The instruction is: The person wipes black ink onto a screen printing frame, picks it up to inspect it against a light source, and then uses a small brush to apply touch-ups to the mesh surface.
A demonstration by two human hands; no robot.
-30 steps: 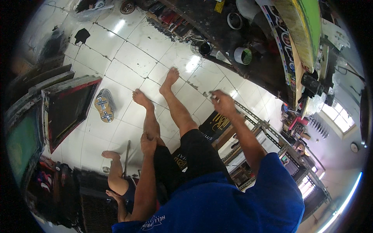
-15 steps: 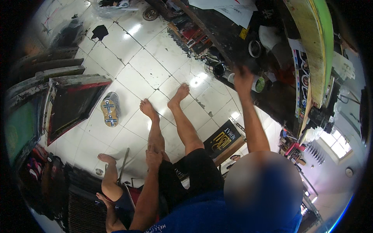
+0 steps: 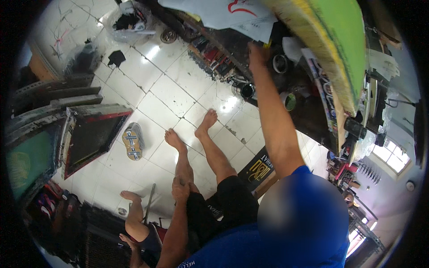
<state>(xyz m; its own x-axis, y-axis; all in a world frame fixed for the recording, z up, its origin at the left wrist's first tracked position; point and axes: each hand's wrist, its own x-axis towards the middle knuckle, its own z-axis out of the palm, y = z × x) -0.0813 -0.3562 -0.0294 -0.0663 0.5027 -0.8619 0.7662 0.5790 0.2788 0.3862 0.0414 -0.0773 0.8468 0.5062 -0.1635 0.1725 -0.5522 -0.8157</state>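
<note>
- Up at the cluttered dark tabletop (image 3: 308, 116), the right hand (image 3: 257, 56) is stretched out at the end of a straight arm, its fingers lying on the dark surface close to a small round tin (image 3: 280, 63); whether its grip is clenched on anything I cannot tell, since the hand shows only from behind.
- Just beyond that tin, a second open tin with green inside (image 3: 289, 101) stands near the forearm, and a dark pot (image 3: 247, 90) sits at the tabletop's edge below the hand.
- Overhead, a green and yellow board (image 3: 330, 40) juts across the view above the tabletop, with a white sheet (image 3: 232, 15) beside it.
- Lower down, the left hand (image 3: 180, 190) rests on the person's own knee, its grip released and flat, holding nothing.
- Bare feet (image 3: 206, 121) lie on the white tiled floor (image 3: 165, 89).
- Off to the left, a red-framed screen (image 3: 91, 134) leans by a sandal (image 3: 132, 142).
- Another person's leg (image 3: 134, 216) shows at the bottom edge.
</note>
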